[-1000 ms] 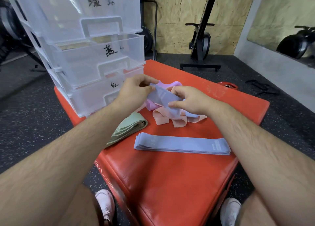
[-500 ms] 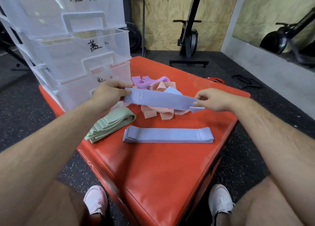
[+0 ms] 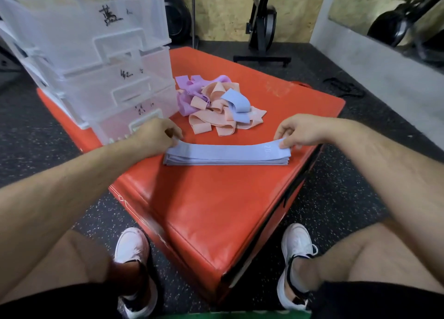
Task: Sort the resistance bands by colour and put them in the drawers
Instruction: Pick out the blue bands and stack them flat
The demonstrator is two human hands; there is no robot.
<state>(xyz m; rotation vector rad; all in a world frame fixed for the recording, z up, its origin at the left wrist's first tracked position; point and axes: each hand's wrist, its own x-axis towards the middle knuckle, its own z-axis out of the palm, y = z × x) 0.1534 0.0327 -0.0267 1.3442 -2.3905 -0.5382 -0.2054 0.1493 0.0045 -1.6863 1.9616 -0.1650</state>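
Note:
A flat stack of blue resistance bands (image 3: pixel 225 155) lies across the red padded box (image 3: pixel 211 210). My left hand (image 3: pixel 156 136) pinches the top band's left end and my right hand (image 3: pixel 298 131) pinches its right end, holding it stretched flat on the stack. Behind the stack sits a loose heap of peach bands (image 3: pixel 216 119), with purple bands (image 3: pixel 189 90) and one more blue band (image 3: pixel 236 104) mixed in. A clear plastic drawer unit (image 3: pixel 96 61) with handwritten labels stands at the box's left. My left forearm hides the green bands.
My knees and white shoes (image 3: pixel 132 253) flank the box's near corner. Speckled black gym flooring (image 3: pixel 336 198) surrounds it. An exercise machine (image 3: pixel 262 30) stands at the back by the wooden wall, and a weight plate (image 3: pixel 177 18) is behind the drawers.
Both hands lowered the stretched blue band from above the heap down onto the blue stack. The view tipped downward.

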